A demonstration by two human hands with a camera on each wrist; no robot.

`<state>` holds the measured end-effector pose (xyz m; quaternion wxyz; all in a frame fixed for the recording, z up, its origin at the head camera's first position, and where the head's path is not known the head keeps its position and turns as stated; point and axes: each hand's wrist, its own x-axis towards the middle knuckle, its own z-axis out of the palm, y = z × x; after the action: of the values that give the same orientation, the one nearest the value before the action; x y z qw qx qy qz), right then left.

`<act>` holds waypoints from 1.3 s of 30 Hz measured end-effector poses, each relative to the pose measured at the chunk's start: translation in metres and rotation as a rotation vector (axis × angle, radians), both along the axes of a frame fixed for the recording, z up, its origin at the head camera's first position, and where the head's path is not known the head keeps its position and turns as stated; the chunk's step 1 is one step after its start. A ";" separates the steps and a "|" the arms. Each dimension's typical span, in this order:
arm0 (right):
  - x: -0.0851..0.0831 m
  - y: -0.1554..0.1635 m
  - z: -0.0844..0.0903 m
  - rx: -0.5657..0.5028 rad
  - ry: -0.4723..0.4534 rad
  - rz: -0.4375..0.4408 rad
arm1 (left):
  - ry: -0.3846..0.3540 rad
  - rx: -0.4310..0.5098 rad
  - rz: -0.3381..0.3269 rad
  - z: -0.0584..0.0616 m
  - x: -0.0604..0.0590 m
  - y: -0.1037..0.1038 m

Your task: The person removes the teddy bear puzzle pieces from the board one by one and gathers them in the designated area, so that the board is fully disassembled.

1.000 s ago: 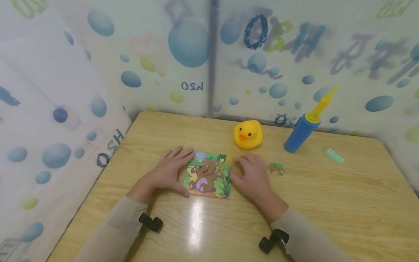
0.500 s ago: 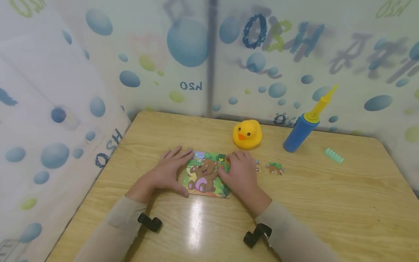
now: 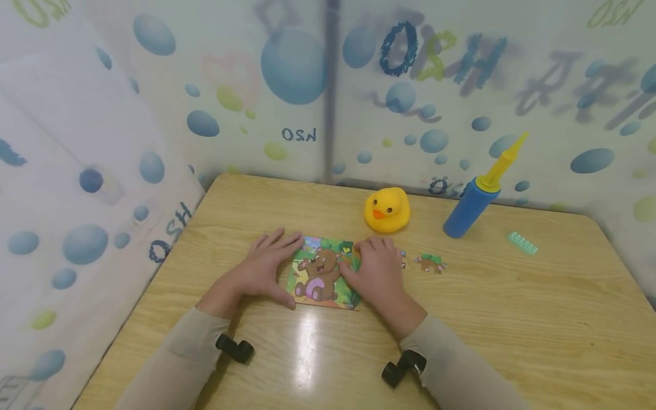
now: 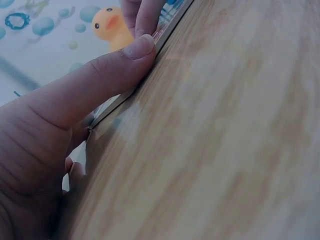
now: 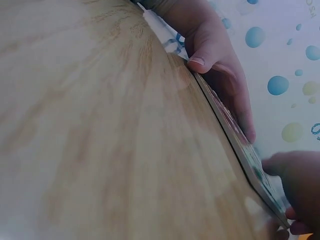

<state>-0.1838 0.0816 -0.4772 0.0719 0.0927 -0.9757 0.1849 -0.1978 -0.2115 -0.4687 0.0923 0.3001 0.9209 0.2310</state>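
Observation:
A square jigsaw puzzle (image 3: 318, 273) with a brown cartoon bear lies flat on the wooden table in the head view. My left hand (image 3: 263, 267) spreads along its left side, index fingertip near the upper left corner and thumb at the lower left one. In the left wrist view that thumb (image 4: 110, 75) lies along the puzzle's edge. My right hand (image 3: 376, 270) grips the right side, thumb over the picture and bent fingers around the far right edge; it covers part of that side. In the right wrist view the puzzle (image 5: 240, 145) shows edge-on between both hands.
A loose jigsaw piece group (image 3: 431, 263) lies right of my right hand, with another piece (image 3: 403, 259) partly hidden behind it. A yellow rubber duck (image 3: 388, 210), a blue hand pump (image 3: 471, 208) and a mint toy brick (image 3: 523, 242) stand farther back, before a patterned wall.
My right hand has moved left, from beside the puzzle's right edge onto it, uncovering a loose piece. My left hand stays where it was.

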 end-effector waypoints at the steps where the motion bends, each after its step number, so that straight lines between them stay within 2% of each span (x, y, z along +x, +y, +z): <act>1: 0.000 0.000 0.000 0.001 -0.003 0.001 | -0.002 -0.005 0.001 0.000 0.000 0.000; 20: 0.000 -0.002 0.004 -0.056 -0.068 -0.035 | 0.002 0.004 -0.001 0.003 0.001 0.001; 39: -0.001 -0.001 0.000 -0.116 -0.010 -0.036 | 0.003 0.002 -0.005 0.003 0.001 0.001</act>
<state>-0.1848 0.0804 -0.4772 0.0758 0.0700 -0.9651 0.2405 -0.1969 -0.2102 -0.4657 0.0910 0.3029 0.9200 0.2313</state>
